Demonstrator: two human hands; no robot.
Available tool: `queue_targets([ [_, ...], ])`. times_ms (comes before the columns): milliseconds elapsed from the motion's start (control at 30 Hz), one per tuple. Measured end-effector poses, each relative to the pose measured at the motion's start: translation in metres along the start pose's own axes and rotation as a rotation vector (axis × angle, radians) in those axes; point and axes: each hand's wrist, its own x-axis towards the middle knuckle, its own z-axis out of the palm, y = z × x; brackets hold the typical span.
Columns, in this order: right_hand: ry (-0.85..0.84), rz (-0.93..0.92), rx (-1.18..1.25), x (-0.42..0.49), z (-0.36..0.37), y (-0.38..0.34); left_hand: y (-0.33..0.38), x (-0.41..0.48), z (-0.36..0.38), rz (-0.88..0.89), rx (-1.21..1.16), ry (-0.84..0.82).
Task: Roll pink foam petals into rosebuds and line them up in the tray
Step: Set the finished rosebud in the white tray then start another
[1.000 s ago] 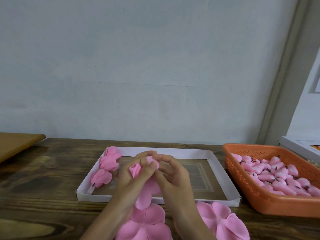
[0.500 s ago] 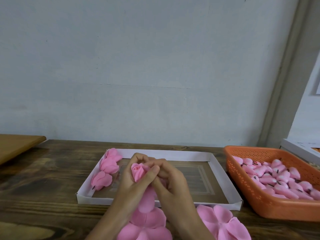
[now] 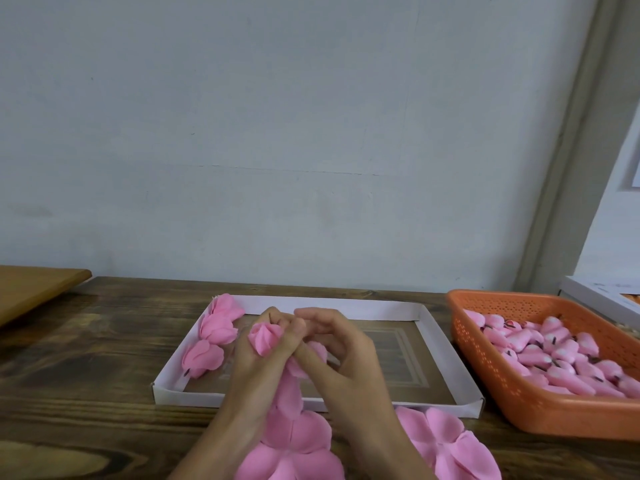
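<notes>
Fingers (image 3: 273, 314) of the left hand (image 3: 252, 365) curl round a half-rolled rosebud (image 3: 265, 338), thumb pressed along its side, so the pointed, tightly wound tip pokes out above the fist. Fingers (image 3: 323, 315) of the right hand (image 3: 346, 358) are bent too, thumb and forefinger pinching the next lobe of the petal strip (image 3: 290, 393) just beside the bud. Both hands are raised above the near wall of the tray (image 3: 329, 304). The strip is soft, matte pink foam with rounded, overlapping lobes, and it trails from the bud down between the wrists to the surface (image 3: 86, 358), where it spreads flat. A second petal piece (image 3: 446, 441) lies flat to the right of it, against the tray's near wall.

The tray is shallow, rectangular white card with folded walls and a brown floor printed with thin frame lines. Three finished rosebuds (image 3: 218, 329) lie in a line along its left wall, plump and folded, the nearest showing a dark stem end. The surface is dark, heavily grained wood. To the right sits an orange basket (image 3: 485, 375) of perforated plastic, filled with small pink bud cores (image 3: 554, 351) with dark stubs. A pale wooden board (image 3: 31, 289) juts in at far left
</notes>
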Motion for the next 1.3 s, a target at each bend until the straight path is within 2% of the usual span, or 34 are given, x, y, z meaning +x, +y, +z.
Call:
queue_targets([
  [133,0.055,0.105,0.076,0.000,-0.004,0.000,-0.004,-0.001,0.002,-0.122,-0.041,0.179],
  [233,0.070,0.138,0.016,0.001,-0.006,-0.001,-0.004,0.003,-0.001,-0.101,0.036,0.247],
  [533,-0.046,-0.020,-0.228,0.001,-0.009,-0.001,0.002,0.003,-0.001,0.057,0.121,0.014],
  [800,0.004,-0.146,-0.283,0.000,-0.007,0.008,0.000,-0.003,0.004,0.044,0.092,0.018],
  [1033,0.059,-0.231,-0.374,-0.005,0.002,0.011,0.000,-0.004,0.004,0.030,0.019,-0.070],
  [1200,0.111,-0.222,-0.339,-0.007,0.003,0.014,-0.002,-0.004,0.005,-0.129,-0.184,-0.066],
  [1233,0.119,-0.205,-0.300,-0.006,0.001,0.013,-0.001,-0.003,0.003,-0.131,-0.162,-0.035],
  [1300,0.135,-0.175,-0.204,-0.001,-0.004,0.012,0.002,0.006,-0.002,-0.082,0.046,0.043],
])
